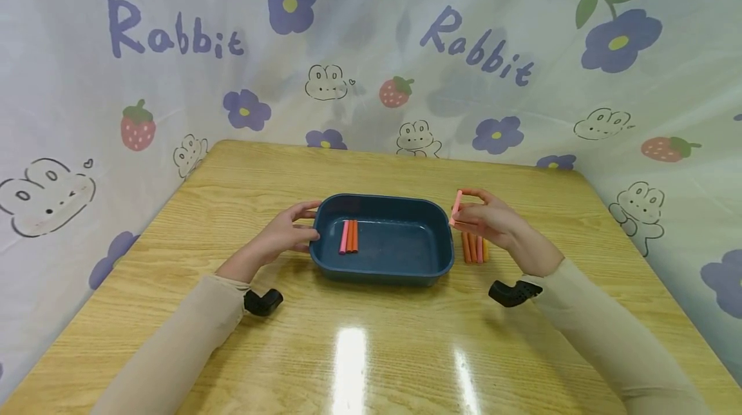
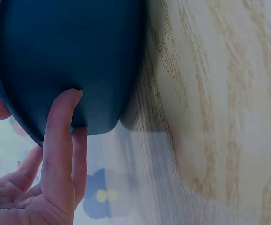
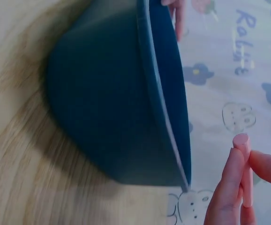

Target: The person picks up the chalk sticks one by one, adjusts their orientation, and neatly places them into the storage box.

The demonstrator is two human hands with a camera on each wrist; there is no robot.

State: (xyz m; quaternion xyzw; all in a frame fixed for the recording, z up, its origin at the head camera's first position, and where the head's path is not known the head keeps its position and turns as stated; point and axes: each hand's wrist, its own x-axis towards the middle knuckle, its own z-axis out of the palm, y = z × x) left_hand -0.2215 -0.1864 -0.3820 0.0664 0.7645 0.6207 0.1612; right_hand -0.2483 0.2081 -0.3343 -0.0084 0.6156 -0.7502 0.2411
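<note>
A dark blue rectangular basin (image 1: 388, 276) with rounded corners stands on the table. Inside it, toward the left, a pink chalk stick (image 1: 344, 237) lies beside two orange ones (image 1: 352, 236). My left hand (image 1: 290, 228) touches the basin's left end with extended fingers; in the left wrist view fingertips (image 2: 70, 101) rest against the outer wall. Above the table, just past the right rim, my right hand (image 1: 489, 218) pinches another pink chalk stick (image 3: 246, 173) between thumb and fingers. Below that hand lie several orange, pink and yellow chalk sticks (image 1: 475, 249), partly hidden by it.
The wooden table (image 1: 278, 363) reaches up to a white patterned cloth (image 1: 359, 35) at the back and sides. Black curved pieces (image 1: 263, 302) are worn at both wrists over light sleeves.
</note>
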